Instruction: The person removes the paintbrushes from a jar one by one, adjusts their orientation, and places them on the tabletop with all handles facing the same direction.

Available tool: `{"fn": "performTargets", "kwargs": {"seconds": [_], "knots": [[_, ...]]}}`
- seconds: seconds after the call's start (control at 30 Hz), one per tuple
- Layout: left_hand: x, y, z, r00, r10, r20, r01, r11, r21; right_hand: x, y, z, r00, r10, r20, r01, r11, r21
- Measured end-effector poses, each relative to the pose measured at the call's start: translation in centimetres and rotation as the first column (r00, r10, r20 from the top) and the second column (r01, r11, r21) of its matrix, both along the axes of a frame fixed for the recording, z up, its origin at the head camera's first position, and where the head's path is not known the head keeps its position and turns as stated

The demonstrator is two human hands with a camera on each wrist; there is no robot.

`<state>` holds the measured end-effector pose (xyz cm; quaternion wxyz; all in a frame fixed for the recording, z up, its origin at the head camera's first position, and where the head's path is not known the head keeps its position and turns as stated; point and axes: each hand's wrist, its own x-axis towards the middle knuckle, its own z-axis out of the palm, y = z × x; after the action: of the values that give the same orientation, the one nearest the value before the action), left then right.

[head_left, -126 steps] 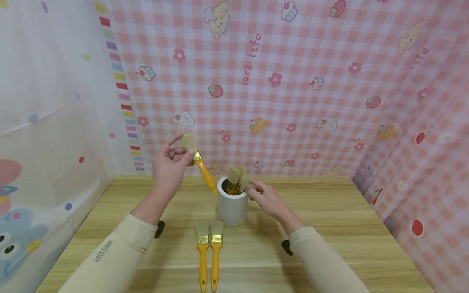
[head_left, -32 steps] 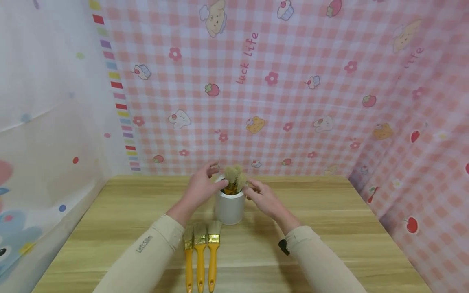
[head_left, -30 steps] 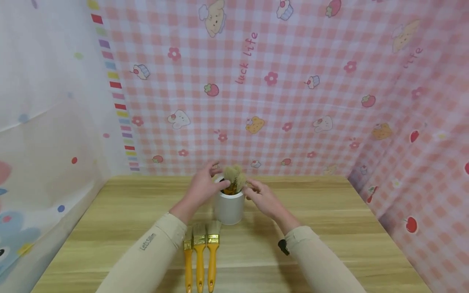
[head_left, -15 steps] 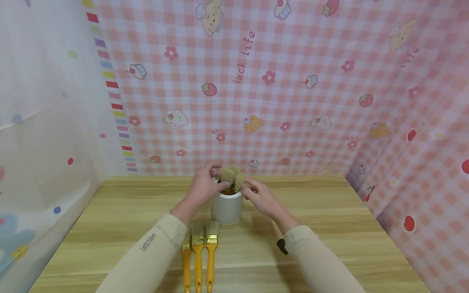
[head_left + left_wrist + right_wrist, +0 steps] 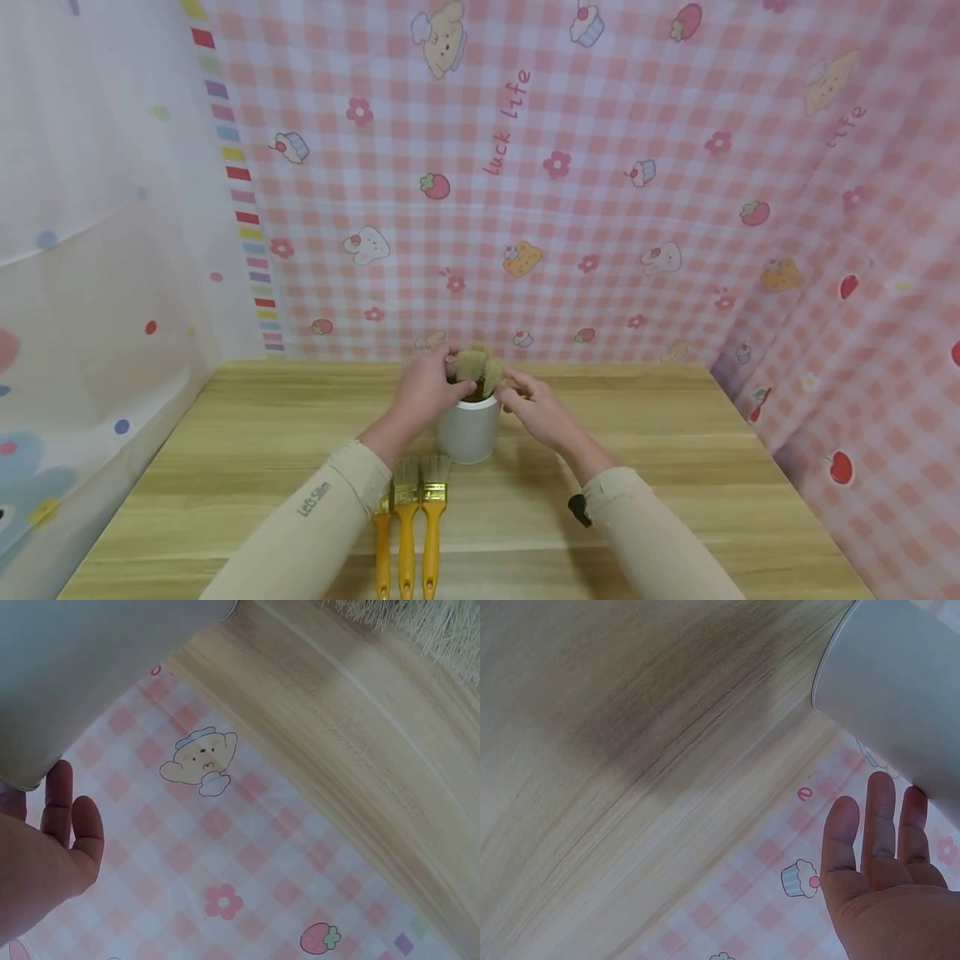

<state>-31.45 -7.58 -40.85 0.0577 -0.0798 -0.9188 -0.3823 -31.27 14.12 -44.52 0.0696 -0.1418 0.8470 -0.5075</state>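
Observation:
A white cylindrical pot (image 5: 468, 432) stands upright on the table, with several paintbrushes (image 5: 476, 363) in it, bristles up. My left hand (image 5: 427, 390) reaches over the left rim, and its thumb and fingers pinch a brush near the bristles. On the opposite side, my right hand (image 5: 542, 412) grips the rim with thumb and forefinger. Its other fingers extend beside the pot's wall in the right wrist view. Three yellow-handled paintbrushes (image 5: 407, 533) lie side by side in front of the pot, bristles away from me. My left sleeve partly covers the leftmost one.
The wood-grain table (image 5: 660, 500) extends to both sides of the pot. A pink checked cloth (image 5: 585, 208) hangs behind it and along the right side. A pale printed cloth (image 5: 97, 250) hangs on the left.
The paintbrush my left hand held in the air now lies left of the other two. That hand has returned to the pot and closed around another brush. My right hand stays at the rim.

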Motion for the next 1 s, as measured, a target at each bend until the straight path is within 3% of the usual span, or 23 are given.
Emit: {"fn": "performTargets", "kwargs": {"seconds": [0.13,0.37,0.63,0.83,1.0], "knots": [[-0.1,0.0,0.2,1.0,0.015,-0.017,-0.014,0.999,0.034,0.0,-0.1,0.0,1.0,-0.008,-0.01,0.008,1.0,-0.005],[0.2,-0.5,0.9,1.0,0.001,0.025,-0.004,0.988,0.152,0.1,-0.1,0.0,1.0,-0.011,-0.008,0.011,1.0,-0.001],[0.1,-1.0,1.2,0.999,-0.023,-0.039,0.031,0.976,0.216,0.2,-0.2,0.0,1.0,-0.029,-0.006,0.029,1.0,-0.01],[0.2,-1.1,1.9,0.998,0.013,-0.054,0.002,0.963,0.271,0.1,-0.3,0.0,1.0,-0.023,-0.005,0.023,1.0,-0.011],[0.2,-1.6,2.5,0.99,0.063,-0.123,-0.015,0.934,0.358,0.2,-0.3,0.1,1.0,-0.024,-0.002,0.024,1.0,-0.007]]}}
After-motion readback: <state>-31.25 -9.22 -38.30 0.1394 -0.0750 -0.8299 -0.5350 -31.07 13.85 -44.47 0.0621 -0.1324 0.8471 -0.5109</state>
